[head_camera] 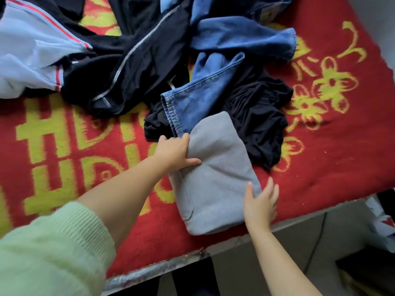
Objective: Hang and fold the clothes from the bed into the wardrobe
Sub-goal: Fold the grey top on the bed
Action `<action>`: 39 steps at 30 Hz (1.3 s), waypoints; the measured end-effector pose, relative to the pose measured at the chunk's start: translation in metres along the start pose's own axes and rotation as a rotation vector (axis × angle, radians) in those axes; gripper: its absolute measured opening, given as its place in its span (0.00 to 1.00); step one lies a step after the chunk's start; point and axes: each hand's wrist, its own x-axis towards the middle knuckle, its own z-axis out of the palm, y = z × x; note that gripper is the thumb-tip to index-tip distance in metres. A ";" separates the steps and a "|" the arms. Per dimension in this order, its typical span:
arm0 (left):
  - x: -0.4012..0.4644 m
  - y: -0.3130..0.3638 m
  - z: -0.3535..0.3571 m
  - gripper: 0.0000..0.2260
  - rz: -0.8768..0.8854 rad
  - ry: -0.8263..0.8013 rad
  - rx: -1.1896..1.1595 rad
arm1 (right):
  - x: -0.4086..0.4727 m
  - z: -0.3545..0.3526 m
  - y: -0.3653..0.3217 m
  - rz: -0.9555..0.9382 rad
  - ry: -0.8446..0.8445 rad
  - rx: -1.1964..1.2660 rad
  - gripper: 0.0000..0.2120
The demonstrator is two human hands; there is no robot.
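Observation:
A folded grey garment lies near the front edge of the bed on the red blanket. My left hand grips its far left edge, thumb on top and fingers tucked under the fabric. My right hand lies against the garment's right edge with its fingers straight. Behind the grey piece sits a pile of unfolded clothes: blue jeans, a crumpled black garment, a black piece with grey stitching and a light blue jacket with red stripes.
The bed's metal front rail runs across the lower part of the view, with grey floor below it. A dark box stands on the floor at the lower right. The wardrobe is not in view.

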 end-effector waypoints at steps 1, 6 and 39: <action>-0.010 -0.003 0.003 0.30 -0.038 -0.040 -0.032 | -0.008 -0.001 0.003 0.106 -0.012 0.129 0.33; -0.088 -0.040 0.031 0.27 -0.316 -0.149 -0.411 | -0.029 0.011 -0.021 0.111 -0.149 0.440 0.38; -0.185 -0.048 0.105 0.32 -0.202 0.159 0.120 | -0.072 0.123 -0.035 -1.476 -0.059 -0.909 0.35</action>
